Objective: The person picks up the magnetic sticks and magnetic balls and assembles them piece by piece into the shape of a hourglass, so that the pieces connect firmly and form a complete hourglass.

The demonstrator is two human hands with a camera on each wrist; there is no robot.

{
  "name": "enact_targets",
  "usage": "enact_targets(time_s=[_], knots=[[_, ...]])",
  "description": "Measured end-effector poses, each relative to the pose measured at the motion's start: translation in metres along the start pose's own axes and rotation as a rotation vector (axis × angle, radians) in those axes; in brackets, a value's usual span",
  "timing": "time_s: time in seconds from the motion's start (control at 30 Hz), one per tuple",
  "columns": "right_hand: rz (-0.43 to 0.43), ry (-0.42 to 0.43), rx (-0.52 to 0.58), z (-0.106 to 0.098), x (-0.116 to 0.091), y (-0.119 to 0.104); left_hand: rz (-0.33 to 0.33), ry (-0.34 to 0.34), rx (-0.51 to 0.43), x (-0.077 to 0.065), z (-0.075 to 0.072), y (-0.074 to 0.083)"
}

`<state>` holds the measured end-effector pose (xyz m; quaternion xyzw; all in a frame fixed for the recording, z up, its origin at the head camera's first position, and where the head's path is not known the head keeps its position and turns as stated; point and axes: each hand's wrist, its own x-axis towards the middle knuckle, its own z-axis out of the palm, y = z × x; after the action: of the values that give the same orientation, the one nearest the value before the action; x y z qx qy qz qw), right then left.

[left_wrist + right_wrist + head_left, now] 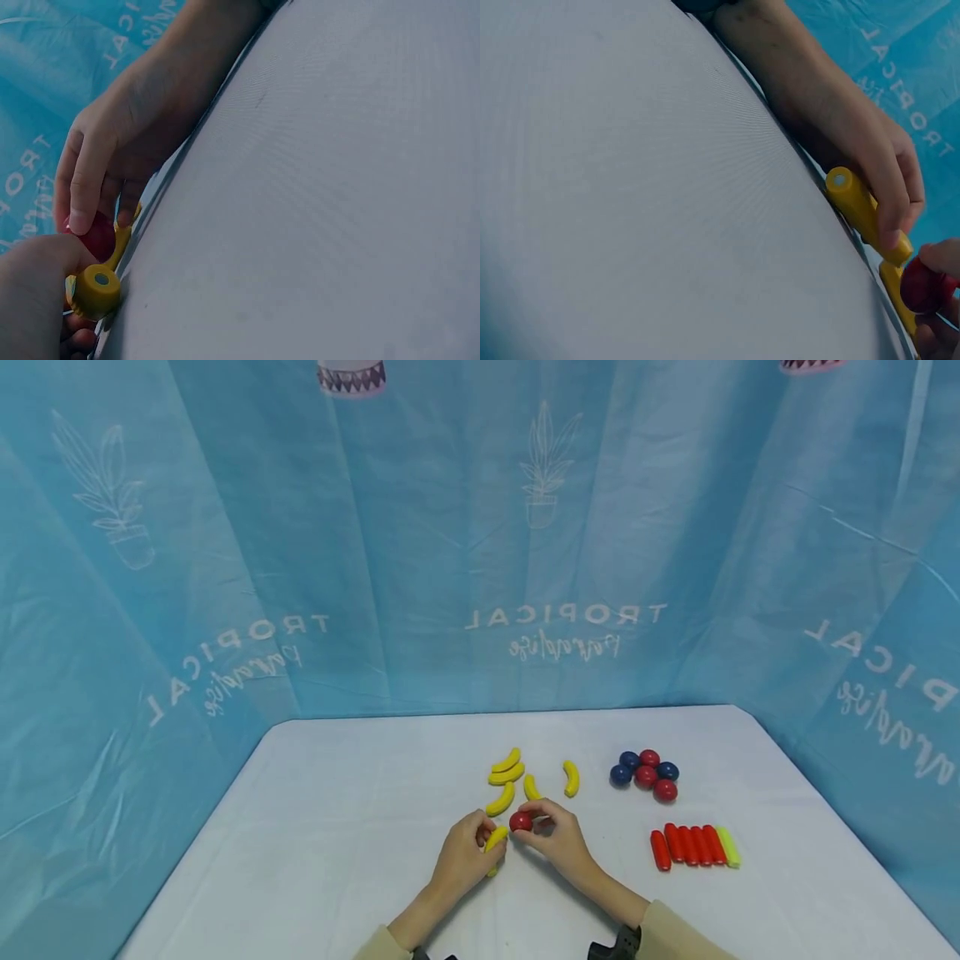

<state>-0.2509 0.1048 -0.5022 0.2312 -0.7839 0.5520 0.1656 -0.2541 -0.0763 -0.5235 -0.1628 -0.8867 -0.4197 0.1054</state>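
Note:
Near the front middle of the table, my left hand (467, 857) grips a yellow toy banana (496, 838) between thumb and fingers. Its flat round end (100, 280) shows a small grey dot in the left wrist view. Just to the right, my right hand (557, 838) pinches a shiny red ball (521, 822) between thumb and fingertips. The ball is close to the banana's upper tip; whether they touch, I cannot tell. Beyond the hands lie several more yellow bananas (500, 799), one of them (532, 787) right behind my right hand's fingers.
At the right back, red balls (646, 777) and dark blue balls (620, 775) sit in a cluster. In front of them lies a row of several red sticks (686, 845), with a yellow-green stick (727, 847) at its right end. A blue printed curtain (420, 568) surrounds the white table (300, 827).

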Motion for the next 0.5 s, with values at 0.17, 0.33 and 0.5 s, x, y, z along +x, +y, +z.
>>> enact_targets(time_s=[0.17,0.33,0.5], knots=[[0.009,-0.068,0.017,-0.0008,0.0001,0.0032,0.021,-0.021,0.002,0.0011,-0.0004,-0.0006],[0.036,-0.128,0.031,-0.0017,-0.0002,0.0016,0.079,-0.029,0.025,0.0008,-0.0002,-0.0002],[0.046,-0.211,0.053,-0.0029,-0.0009,0.0007,0.143,-0.094,0.041,0.0014,0.0005,-0.0012]])
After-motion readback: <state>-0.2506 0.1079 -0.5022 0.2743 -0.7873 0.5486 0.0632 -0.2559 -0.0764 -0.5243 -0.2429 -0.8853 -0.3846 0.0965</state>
